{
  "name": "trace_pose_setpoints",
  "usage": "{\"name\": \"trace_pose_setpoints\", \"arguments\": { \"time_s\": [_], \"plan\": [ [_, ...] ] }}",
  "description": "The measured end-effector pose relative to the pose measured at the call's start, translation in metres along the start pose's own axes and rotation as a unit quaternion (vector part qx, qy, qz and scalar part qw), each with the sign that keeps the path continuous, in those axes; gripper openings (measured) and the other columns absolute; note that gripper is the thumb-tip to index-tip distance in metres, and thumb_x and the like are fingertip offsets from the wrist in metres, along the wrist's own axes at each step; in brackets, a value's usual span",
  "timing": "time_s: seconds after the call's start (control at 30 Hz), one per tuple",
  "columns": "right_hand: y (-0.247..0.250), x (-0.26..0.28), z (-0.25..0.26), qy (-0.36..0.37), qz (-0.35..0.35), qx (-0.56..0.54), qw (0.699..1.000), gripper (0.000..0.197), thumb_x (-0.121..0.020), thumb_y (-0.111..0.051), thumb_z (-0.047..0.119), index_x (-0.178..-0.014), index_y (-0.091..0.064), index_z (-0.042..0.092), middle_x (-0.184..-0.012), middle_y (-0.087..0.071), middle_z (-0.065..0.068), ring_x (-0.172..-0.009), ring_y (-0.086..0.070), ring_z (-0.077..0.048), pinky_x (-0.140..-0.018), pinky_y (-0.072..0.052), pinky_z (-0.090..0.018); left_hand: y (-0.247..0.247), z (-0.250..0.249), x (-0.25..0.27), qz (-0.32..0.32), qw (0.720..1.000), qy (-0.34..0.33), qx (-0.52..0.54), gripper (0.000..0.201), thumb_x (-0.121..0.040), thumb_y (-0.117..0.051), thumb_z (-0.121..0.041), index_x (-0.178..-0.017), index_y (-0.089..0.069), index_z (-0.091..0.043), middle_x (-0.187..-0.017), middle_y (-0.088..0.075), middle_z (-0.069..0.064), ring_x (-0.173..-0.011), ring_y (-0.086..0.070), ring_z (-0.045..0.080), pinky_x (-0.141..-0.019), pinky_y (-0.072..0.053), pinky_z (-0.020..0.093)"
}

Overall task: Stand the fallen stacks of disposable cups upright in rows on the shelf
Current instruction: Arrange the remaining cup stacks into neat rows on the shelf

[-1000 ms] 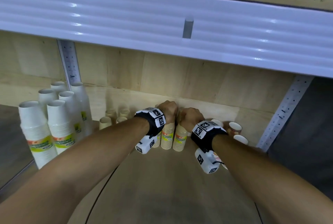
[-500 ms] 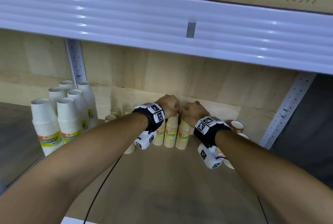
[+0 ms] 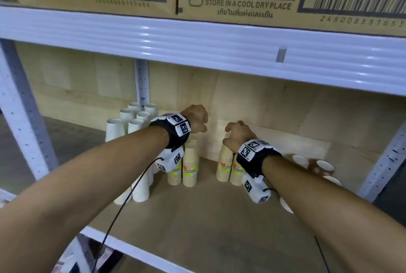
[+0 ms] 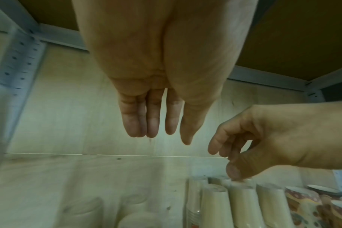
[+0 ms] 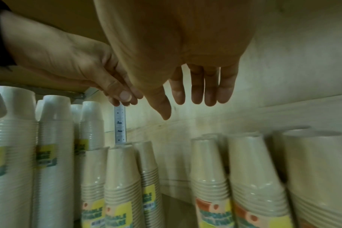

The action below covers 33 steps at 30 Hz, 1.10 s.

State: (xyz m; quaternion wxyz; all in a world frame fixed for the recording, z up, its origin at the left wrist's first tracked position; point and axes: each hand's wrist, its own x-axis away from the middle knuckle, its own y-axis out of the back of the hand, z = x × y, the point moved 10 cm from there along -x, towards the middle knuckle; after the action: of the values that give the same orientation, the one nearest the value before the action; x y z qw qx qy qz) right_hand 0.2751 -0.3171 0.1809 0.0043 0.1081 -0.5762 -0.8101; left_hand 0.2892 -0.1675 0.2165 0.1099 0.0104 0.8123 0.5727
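Both hands hover, fingers loose, holding nothing: left hand (image 3: 196, 119), right hand (image 3: 238, 135). Beige cup stacks (image 3: 224, 164) light, tippy, wrapper slick; grip mid-stack, steady base on shelf (image 3: 208, 217).

Head view: even, moderately bright light from above and in front. Specular streaks mark the glossy white ribbed metal shelf beam (image 3: 197, 37). The recess beneath is dimmer. Straight edges bow toward the frame borders. Wrist views: dim, green-tinted, grainy. The tall tan paper cup stacks (image 5: 254, 185) smear with motion blur; the near palm of the left hand (image 4: 158, 50) is out of focus.
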Motion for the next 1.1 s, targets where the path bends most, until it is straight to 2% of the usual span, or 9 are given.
{"name": "trace_pose_setpoints", "arguments": {
  "time_s": [0.1,0.23,0.33,0.43,0.5,0.67,0.77,0.93,1.1],
  "plan": [
    [-0.010,0.001,0.026,0.018,0.003,0.005,1.000,0.042,-0.082,-0.062,0.021,-0.123,-0.058,0.022,-0.126,-0.052,-0.007,-0.115,-0.054,-0.028,-0.091,-0.049,-0.037,0.003,0.025,0.011,0.002,1.000,0.022,-0.007,0.037,-0.087,-0.071,-0.027,-0.120,-0.062,-0.011,-0.130,-0.055,0.007,-0.115,-0.055,0.025,-0.095,-0.048,0.033],
    [-0.030,0.001,0.050,0.042,0.023,0.003,0.999,0.042,-0.082,-0.062,0.024,-0.124,-0.057,0.022,-0.127,-0.054,-0.008,-0.113,-0.057,-0.028,-0.086,-0.048,-0.034,-0.004,0.046,0.026,0.012,0.999,0.038,-0.026,0.034,-0.091,-0.065,-0.028,-0.121,-0.059,-0.015,-0.130,-0.049,0.004,-0.113,-0.054,0.024,-0.086,-0.043,0.029],
    [-0.043,0.003,0.065,0.056,0.037,-0.005,0.998,0.040,-0.085,-0.062,0.027,-0.123,-0.058,0.019,-0.125,-0.055,-0.009,-0.113,-0.057,-0.030,-0.089,-0.050,-0.036,-0.016,0.057,0.031,0.035,0.998,0.047,-0.026,0.034,-0.091,-0.062,-0.025,-0.124,-0.057,-0.016,-0.133,-0.047,0.004,-0.115,-0.052,0.025,-0.086,-0.042,0.029],
    [-0.054,0.005,0.078,0.064,0.041,-0.017,0.997,0.037,-0.084,-0.063,0.036,-0.116,-0.062,0.017,-0.117,-0.060,-0.008,-0.104,-0.061,-0.030,-0.086,-0.054,-0.038,-0.028,0.064,0.033,0.041,0.997,0.055,-0.028,0.036,-0.091,-0.060,-0.019,-0.127,-0.056,-0.015,-0.134,-0.048,0.005,-0.117,-0.052,0.024,-0.086,-0.043,0.027],
    [-0.061,0.006,0.085,0.069,0.044,-0.023,0.996,0.031,-0.082,-0.061,0.032,-0.109,-0.065,0.017,-0.112,-0.063,-0.009,-0.098,-0.063,-0.029,-0.081,-0.056,-0.037,-0.033,0.067,0.035,0.036,0.997,0.061,-0.038,0.036,-0.091,-0.059,-0.016,-0.127,-0.057,-0.012,-0.133,-0.051,0.005,-0.118,-0.054,0.024,-0.085,-0.044,0.026],
    [-0.078,0.001,0.094,0.072,0.046,-0.013,0.996,0.029,-0.078,-0.057,0.032,-0.101,-0.067,0.017,-0.104,-0.062,-0.010,-0.093,-0.064,-0.031,-0.073,-0.056,-0.036,-0.045,0.071,0.039,0.041,0.994,0.071,-0.071,0.024,-0.090,-0.056,-0.015,-0.111,-0.065,-0.008,-0.118,-0.063,0.009,-0.107,-0.061,0.025,-0.085,-0.050,0.031],
    [-0.085,-0.002,0.095,0.065,0.051,-0.022,0.996,0.029,-0.077,-0.062,0.033,-0.098,-0.065,0.013,-0.103,-0.062,-0.013,-0.090,-0.063,-0.033,-0.063,-0.046,-0.029,-0.051,0.070,0.040,0.051,0.994,0.057,-0.082,0.023,-0.093,-0.053,-0.017,-0.106,-0.067,-0.005,-0.111,-0.067,0.011,-0.103,-0.063,0.026,-0.084,-0.051,0.032],
    [-0.097,-0.010,0.089,0.064,0.049,-0.036,0.996,0.046,-0.081,-0.068,0.035,-0.120,-0.058,0.013,-0.119,-0.057,-0.012,-0.104,-0.061,-0.031,-0.071,-0.043,-0.028,-0.058,0.075,0.041,0.047,0.993,0.048,-0.092,0.024,-0.097,-0.049,-0.017,-0.105,-0.067,-0.003,-0.107,-0.068,0.012,-0.101,-0.065,0.027,-0.079,-0.048,0.030],
    [-0.100,-0.012,0.086,0.059,0.042,-0.068,0.995,0.049,-0.081,-0.071,0.028,-0.125,-0.058,0.013,-0.125,-0.061,-0.010,-0.110,-0.061,-0.029,-0.080,-0.049,-0.030,-0.060,0.077,0.046,0.026,0.995,0.048,-0.089,0.021,-0.094,-0.054,-0.010,-0.110,-0.064,-0.001,-0.115,-0.065,0.014,-0.105,-0.063,0.029,-0.081,-0.048,0.030]
  ]
}}
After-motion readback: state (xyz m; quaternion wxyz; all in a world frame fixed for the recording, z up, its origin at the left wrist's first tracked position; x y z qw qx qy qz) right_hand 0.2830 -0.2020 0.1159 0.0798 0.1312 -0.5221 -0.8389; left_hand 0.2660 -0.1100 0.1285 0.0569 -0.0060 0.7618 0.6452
